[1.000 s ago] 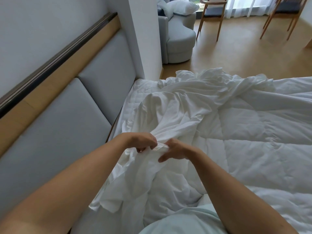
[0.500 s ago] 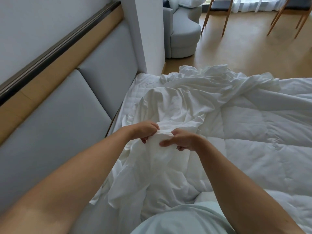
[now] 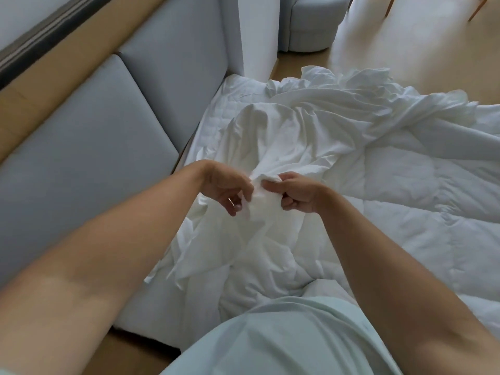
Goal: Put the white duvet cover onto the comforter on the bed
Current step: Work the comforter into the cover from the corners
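Grey padded headboard (image 3: 89, 136), grey armchair (image 3: 311, 25), wooden floor (image 3: 405, 41)

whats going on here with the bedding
A person is fitting a white cover onto a comforter. The left hand and right hand each pinch a bunched bit of the cover, close together. The rest lies crumpled across the quilted comforter, which is mostly bare.

This is a hotel-like bedroom: a bed with a white quilted comforter (image 3: 405, 201), a grey padded headboard (image 3: 89, 147) at left, a grey upholstered armchair (image 3: 311, 25) far behind.
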A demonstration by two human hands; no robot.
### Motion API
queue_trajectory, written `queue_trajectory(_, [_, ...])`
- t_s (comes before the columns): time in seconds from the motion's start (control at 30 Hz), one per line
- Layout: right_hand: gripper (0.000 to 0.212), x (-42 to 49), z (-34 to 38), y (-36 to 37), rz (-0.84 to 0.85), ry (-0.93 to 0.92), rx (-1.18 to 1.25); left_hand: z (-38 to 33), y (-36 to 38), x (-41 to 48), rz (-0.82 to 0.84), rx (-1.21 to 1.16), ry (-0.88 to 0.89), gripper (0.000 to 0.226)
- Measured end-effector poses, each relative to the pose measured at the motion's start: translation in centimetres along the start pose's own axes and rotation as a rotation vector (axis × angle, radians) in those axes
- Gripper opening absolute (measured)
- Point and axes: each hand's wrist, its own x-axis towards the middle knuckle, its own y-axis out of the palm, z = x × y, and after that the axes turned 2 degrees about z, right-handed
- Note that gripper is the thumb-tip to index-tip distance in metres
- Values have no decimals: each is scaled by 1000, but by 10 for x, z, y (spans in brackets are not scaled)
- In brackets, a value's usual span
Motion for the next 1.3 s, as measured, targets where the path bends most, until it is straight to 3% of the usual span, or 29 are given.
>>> queue_trajectory(0.1, [33, 2, -2, -2, 50, -2, -24, 12, -7, -6, 107, -108, 56, 16])
queue_trajectory(0.2, [63, 4, -4, -9, 191, 43, -10, 15, -11, -3, -19, -132, 124, 22])
queue_trajectory(0.3, [50, 5, -4, -8, 240, 66, -115, 4, 1, 5, -197, -113, 203, 2])
queue_trajectory(0.37, [39, 9, -3, -5, 173, 61, -97, 3, 5, 10, -244, -133, 212, 16])
queue_trajectory(0.47, [26, 11, -4, -8, 84, 65, 54, 7, 3, 8, -212, -183, 172, 25])
queue_trajectory(0.57, [7, 10, -4, -11, 21, 81, -19, 7, 2, 6, -111, -118, 85, 27])
queue_trajectory(0.63, [8, 11, -4, -11, -20, 72, -63, 4, 5, 6, -46, 57, 25, 17])
queue_trajectory(0.73, [17, 11, -6, -9, 3, 89, -42, 5, 2, 7, 22, 223, -61, 34])
queue_trajectory(0.83, [25, 11, -10, 0, -9, 117, -30, 4, -5, 5, -56, 282, -143, 20])
queue_trajectory(0.9, [33, 10, -15, 2, -15, 117, 48, 4, -12, 6, -111, 190, -65, 25])
queue_trajectory(0.97, [36, 6, -19, -1, 104, 88, 133, 3, -14, 6, -122, 66, 50, 13])
queue_trajectory(1.07, [40, 7, -24, -1, 202, 4, 119, 9, -10, 9, -137, -38, 148, 17])
queue_trajectory(1.17, [33, 11, -25, 6, 67, -13, 152, 17, -10, 12, -150, -100, 142, 35])
queue_trajectory(1.3, [16, 9, -26, 10, -42, -20, 120, 23, -8, 4, -46, -14, 21, 35])
